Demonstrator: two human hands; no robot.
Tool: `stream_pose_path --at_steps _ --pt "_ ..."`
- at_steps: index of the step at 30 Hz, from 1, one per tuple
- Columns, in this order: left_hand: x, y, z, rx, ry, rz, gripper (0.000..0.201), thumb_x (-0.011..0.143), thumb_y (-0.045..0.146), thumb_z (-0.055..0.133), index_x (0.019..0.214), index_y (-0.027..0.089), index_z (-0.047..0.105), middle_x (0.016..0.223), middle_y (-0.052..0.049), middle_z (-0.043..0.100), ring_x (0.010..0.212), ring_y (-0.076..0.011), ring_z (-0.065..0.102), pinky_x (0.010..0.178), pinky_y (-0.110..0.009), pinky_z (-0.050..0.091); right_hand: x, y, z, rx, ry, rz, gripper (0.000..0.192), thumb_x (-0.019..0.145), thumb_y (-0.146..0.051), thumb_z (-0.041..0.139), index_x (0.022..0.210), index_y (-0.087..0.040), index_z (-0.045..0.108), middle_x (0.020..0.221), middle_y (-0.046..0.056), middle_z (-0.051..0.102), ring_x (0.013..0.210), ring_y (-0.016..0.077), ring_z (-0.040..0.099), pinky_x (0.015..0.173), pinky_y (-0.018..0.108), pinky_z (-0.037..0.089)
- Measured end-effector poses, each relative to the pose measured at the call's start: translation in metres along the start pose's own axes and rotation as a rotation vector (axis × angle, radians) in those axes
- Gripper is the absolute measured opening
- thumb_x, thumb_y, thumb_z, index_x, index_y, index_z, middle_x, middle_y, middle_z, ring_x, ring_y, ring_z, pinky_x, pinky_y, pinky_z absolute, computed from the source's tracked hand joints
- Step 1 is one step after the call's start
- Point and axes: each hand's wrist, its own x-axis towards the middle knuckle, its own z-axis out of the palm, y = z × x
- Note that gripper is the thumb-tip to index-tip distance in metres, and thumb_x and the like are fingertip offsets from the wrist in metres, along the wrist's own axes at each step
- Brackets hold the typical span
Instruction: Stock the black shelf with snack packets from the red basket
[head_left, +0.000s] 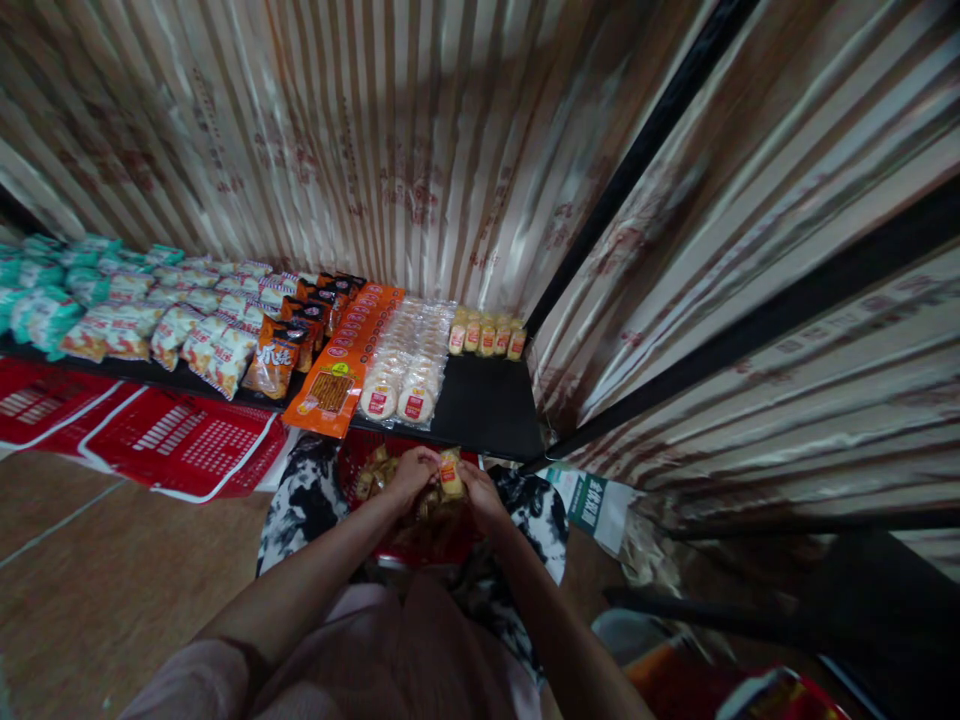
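Note:
A small yellow snack packet (pixel 450 474) with a red and white label is held upright over a red basket (pixel 439 553) between the knees. My right hand (pixel 480 490) grips its right side. On its left side, my left hand (pixel 416 472) has its fingers closed at the edge. Similar yellow packets (pixel 377 470) lie loose in the basket below. A row of several matching packets (pixel 487 336) stands at the back right of the black shelf (pixel 487 405), beyond the hands.
Left of the row on the shelf are clear-wrapped round crackers (pixel 397 375), an orange bag (pixel 341 380), black-orange bags (pixel 276 355), white bags (pixel 217 350) and teal bags (pixel 45 315). Red baskets (pixel 187 440) stand below. Black metal bars (pixel 637 150) slant at the right.

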Motion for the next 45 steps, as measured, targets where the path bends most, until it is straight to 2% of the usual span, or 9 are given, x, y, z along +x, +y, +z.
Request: stream_pose_path --at_steps 7,14,18,26,29,32,38,45 --pt "-0.002 0.011 0.013 0.08 0.047 0.045 0.015 0.07 0.002 0.055 0.073 0.016 0.053 0.053 0.007 0.052 0.048 -0.0064 0.049 0.051 -0.017 0.038 0.0 -0.015 -0.003 0.084 0.053 -0.048 0.055 0.054 -0.059 0.073 0.092 -0.02 0.065 0.087 0.006 0.072 0.081 0.024 0.066 0.07 0.033 0.051" --pt "0.003 0.002 0.02 0.102 0.002 0.03 0.01 0.074 0.012 0.06 0.077 0.016 0.052 0.053 0.007 0.051 0.048 -0.0074 0.048 0.049 -0.018 0.038 0.004 -0.027 -0.003 0.13 0.053 -0.09 0.057 0.055 -0.057 0.074 0.097 -0.02 0.061 0.085 0.005 0.071 0.074 0.0223 0.066 0.064 0.031 0.05" --pt "0.004 0.005 0.021 0.11 -0.028 0.008 0.011 0.074 0.015 0.062 0.078 0.017 0.052 0.05 0.008 0.05 0.045 -0.0074 0.046 0.048 -0.019 0.036 0.008 -0.03 -0.004 0.116 0.039 -0.09 0.06 0.055 -0.058 0.074 0.1 -0.021 0.061 0.087 0.006 0.071 0.075 0.0227 0.066 0.065 0.032 0.051" --pt "0.012 0.014 0.025 0.166 0.016 0.061 0.008 0.074 0.01 0.058 0.078 0.016 0.054 0.055 0.007 0.051 0.049 -0.0069 0.046 0.051 -0.018 0.036 0.018 -0.029 -0.008 0.095 0.172 -0.152 0.052 0.054 -0.056 0.075 0.09 -0.02 0.062 0.082 0.005 0.07 0.073 0.019 0.064 0.067 0.031 0.05" --pt "0.017 0.018 0.028 0.209 0.054 0.109 0.008 0.074 0.009 0.056 0.075 0.016 0.056 0.059 0.005 0.053 0.054 -0.008 0.049 0.056 -0.018 0.039 0.021 -0.033 -0.011 0.035 0.226 -0.176 0.046 0.054 -0.054 0.076 0.082 -0.021 0.061 0.079 0.004 0.069 0.073 0.0195 0.064 0.068 0.03 0.05" --pt "0.022 0.023 0.031 0.224 0.066 0.141 0.007 0.073 0.009 0.056 0.074 0.016 0.056 0.063 0.004 0.056 0.061 -0.0098 0.053 0.063 -0.02 0.041 0.022 -0.039 -0.013 -0.04 0.204 -0.208 0.041 0.057 -0.054 0.074 0.079 -0.021 0.062 0.08 0.005 0.069 0.077 0.0214 0.064 0.069 0.031 0.05" --pt "0.03 0.029 0.036 0.291 0.102 0.206 0.007 0.073 0.01 0.057 0.076 0.017 0.057 0.066 0.002 0.057 0.065 -0.0116 0.055 0.066 -0.022 0.042 0.028 -0.048 -0.02 -0.201 0.216 -0.282 0.036 0.065 -0.05 0.067 0.087 -0.021 0.067 0.079 0.004 0.069 0.072 0.0207 0.063 0.063 0.029 0.048" --pt "0.044 0.032 0.043 0.412 0.141 0.256 0.008 0.074 0.011 0.056 0.078 0.017 0.057 0.068 0.002 0.058 0.068 -0.0126 0.056 0.068 -0.023 0.042 0.037 -0.05 -0.027 -0.374 0.263 -0.304 0.035 0.065 -0.043 0.066 0.094 -0.023 0.069 0.071 0.0 0.065 0.057 0.015 0.055 0.057 0.026 0.043"
